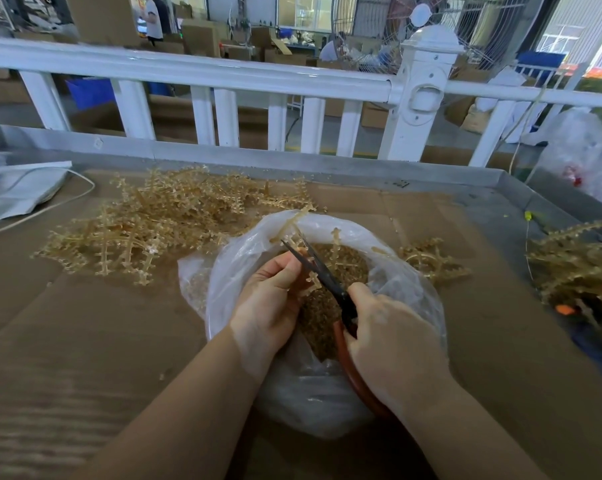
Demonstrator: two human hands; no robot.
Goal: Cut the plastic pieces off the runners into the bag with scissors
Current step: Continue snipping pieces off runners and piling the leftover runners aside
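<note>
Pinching the amber plastic runner [301, 261] upright over the clear plastic bag [414, 289], the left hand [268, 299] presented it just left of the black-bladed, red-handled scissors [322, 275], gripped by the right hand [393, 337], blades parted and angled far-left.

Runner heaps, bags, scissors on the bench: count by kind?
Runner heaps: 3, far left, beside the bag, right edge
Runner held over bag: 1
Clear plastic bag: 1
Scissors: 1
Total: 6

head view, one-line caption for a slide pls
Left hand holds runner over bag; right hand works open scissors.
</note>
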